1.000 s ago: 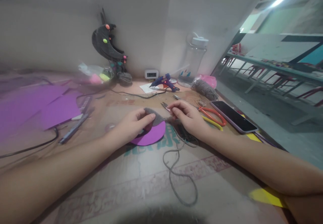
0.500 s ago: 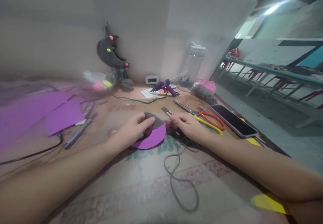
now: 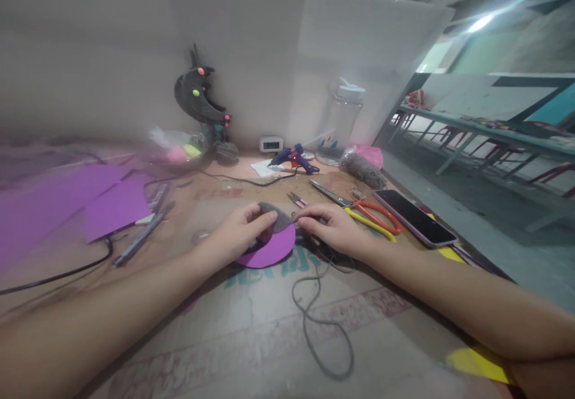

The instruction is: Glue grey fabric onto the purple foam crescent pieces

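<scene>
My left hand (image 3: 245, 228) is closed on a rounded purple paper cutout (image 3: 272, 248) whose upper part is covered with grey yarn (image 3: 277, 214). The thumb presses on the grey part, and the left side of the cutout is hidden by the hand. At its right edge, my right hand (image 3: 327, 225) pinches the grey yarn strand (image 3: 306, 315) between thumb and forefinger. From under this hand the strand trails in a loose loop over the cardboard. Small thread snips (image 3: 297, 200) lie just beyond my right fingers.
Scissors (image 3: 359, 207) with red and yellow handles and a phone (image 3: 415, 216) lie to the right. Behind are a blue glue gun (image 3: 294, 158), a small digital clock (image 3: 271, 144), a water bottle (image 3: 344, 120) and a yarn bundle (image 3: 363, 170). Purple sheets (image 3: 117, 204) and a pen (image 3: 139, 243) lie left.
My right fingers have opened out slightly and shifted at the cutout's right edge, still pinching the yarn. The left hand keeps its hold. The camera view has tilted a little.
</scene>
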Demonstrator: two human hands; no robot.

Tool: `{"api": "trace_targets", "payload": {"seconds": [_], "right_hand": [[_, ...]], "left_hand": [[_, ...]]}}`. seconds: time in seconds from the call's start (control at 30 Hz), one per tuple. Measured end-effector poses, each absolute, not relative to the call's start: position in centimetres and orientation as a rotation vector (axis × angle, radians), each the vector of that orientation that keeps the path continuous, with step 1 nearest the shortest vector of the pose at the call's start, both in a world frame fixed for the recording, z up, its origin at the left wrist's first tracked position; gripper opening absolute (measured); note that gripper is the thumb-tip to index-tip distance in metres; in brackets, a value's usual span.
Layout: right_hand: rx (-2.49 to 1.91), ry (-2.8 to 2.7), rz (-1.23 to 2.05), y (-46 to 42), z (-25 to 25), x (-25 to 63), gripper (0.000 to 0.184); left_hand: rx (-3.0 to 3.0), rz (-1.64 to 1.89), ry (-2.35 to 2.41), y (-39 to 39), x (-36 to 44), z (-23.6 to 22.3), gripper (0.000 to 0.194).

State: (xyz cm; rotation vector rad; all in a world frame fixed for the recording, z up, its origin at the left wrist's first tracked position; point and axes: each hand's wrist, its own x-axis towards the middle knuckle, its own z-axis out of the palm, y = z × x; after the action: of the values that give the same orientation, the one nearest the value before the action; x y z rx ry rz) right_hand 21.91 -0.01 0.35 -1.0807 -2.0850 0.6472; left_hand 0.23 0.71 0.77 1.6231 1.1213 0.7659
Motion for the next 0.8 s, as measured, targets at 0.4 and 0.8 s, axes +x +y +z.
{"api": "trace_targets", "payload": {"seconds": [0.4,0.8], "right_hand": [[-1.117,-2.044,0.649,-0.2,0.3,21.6,0.015],[-1.115,-1.515,0.934,1.0,0.1,21.9,0.026]], "left_hand": [[1.632,0.754,1.082,1.0,0.1,0.2,0.030],[1.674,0.809,0.961,0.9,0.1,0.2,0.025]]}}
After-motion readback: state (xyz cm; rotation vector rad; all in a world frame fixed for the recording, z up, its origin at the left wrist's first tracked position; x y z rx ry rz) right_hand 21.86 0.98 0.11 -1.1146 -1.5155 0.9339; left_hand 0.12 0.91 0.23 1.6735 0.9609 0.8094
